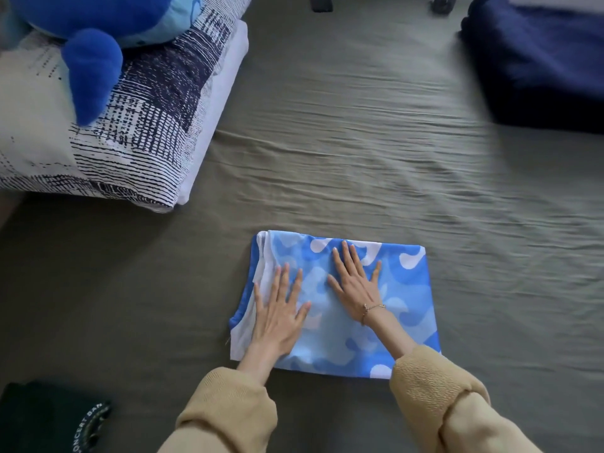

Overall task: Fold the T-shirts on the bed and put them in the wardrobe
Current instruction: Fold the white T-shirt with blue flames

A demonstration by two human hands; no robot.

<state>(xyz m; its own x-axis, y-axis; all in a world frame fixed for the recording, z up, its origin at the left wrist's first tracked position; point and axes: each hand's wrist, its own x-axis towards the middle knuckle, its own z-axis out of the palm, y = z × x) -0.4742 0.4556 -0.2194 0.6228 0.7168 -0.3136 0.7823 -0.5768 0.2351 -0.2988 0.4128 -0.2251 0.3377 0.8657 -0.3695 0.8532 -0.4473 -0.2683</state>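
Closest in, two tan knit sleeves [434,387] reach forward from the bottom edge, cuffs bunched at the wrists. Off at the near left corner lies a dark folded garment [49,416] with pale lettering on it, only partly readable, sitting on the bed [359,142]. Now to the action: the blue-and-white patterned T-shirt [402,289] is folded into a neat rectangle on the olive-grey sheet, right in front of the person, with a white inner layer showing along its left edge. The left hand [277,312] lies flat on the shirt's left side, fingers straight and spread, palm down, gripping nothing. The right hand [356,282] presses flat near the middle of the shirt, fingers splayed and pointing away, holding nothing either; a thin bracelet [372,308] circles that wrist. Beyond the shirt the sheet runs in soft wrinkles. Up on the far left, a pillow [108,125] in a navy-and-cream print rests on a white one, and a blue plush toy [94,44] sits on top of them. Far right, a dark navy blanket [539,60] is bundled at the bed's edge.
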